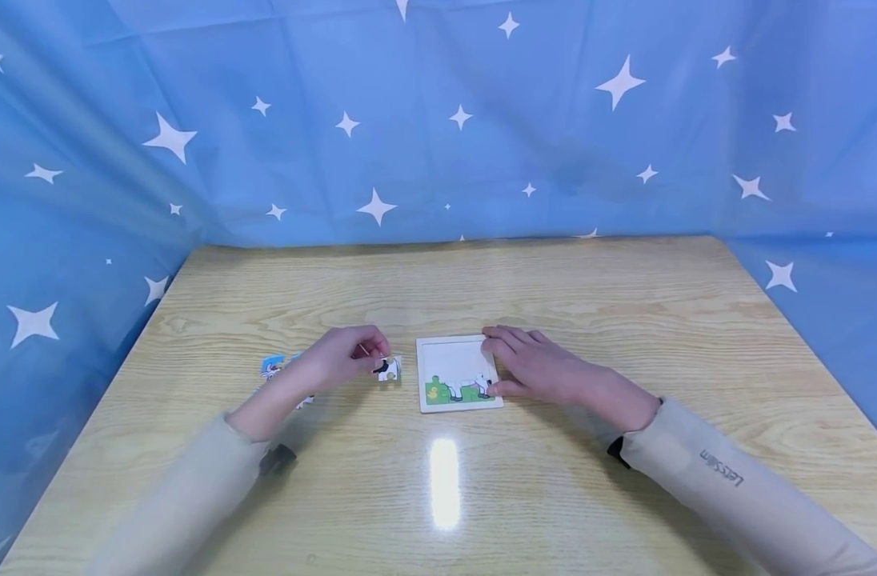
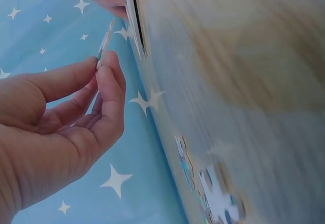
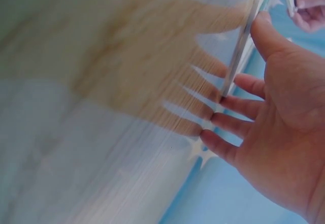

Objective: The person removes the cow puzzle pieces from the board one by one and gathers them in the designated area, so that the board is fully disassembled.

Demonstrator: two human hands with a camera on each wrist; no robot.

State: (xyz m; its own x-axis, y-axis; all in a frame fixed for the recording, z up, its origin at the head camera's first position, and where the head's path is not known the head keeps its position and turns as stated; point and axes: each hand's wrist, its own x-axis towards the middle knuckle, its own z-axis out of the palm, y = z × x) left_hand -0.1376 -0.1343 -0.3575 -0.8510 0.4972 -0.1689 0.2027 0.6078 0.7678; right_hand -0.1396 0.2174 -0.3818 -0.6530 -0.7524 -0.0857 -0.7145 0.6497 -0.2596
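The head view shows the face of the puzzle piece (image 1: 389,370), black and white with a notch, pinched between thumb and fingers of the left hand (image 1: 348,354); the left wrist view shows it only edge-on, raised off the surface (image 1: 453,288). Loose pieces (image 1: 271,366) lie left of centre, partly hidden by the left forearm in the head view; the left wrist view shows a knobbed white one at lower right.

The shallow tray (image 1: 420,376), at mid-frame, contains fitted pieces along its lower part: a yellow duck on green and white animal legs over grass. Its plain white base shows above them. The held piece is just left of its rim, outside it.

The right hand (image 1: 535,368) grips nothing: its fingers are extended along the tray's right side, and its thumb touches the rim. Wood grain separates the tray from the surface's far edge, below the starry blue curtain (image 1: 410,80).
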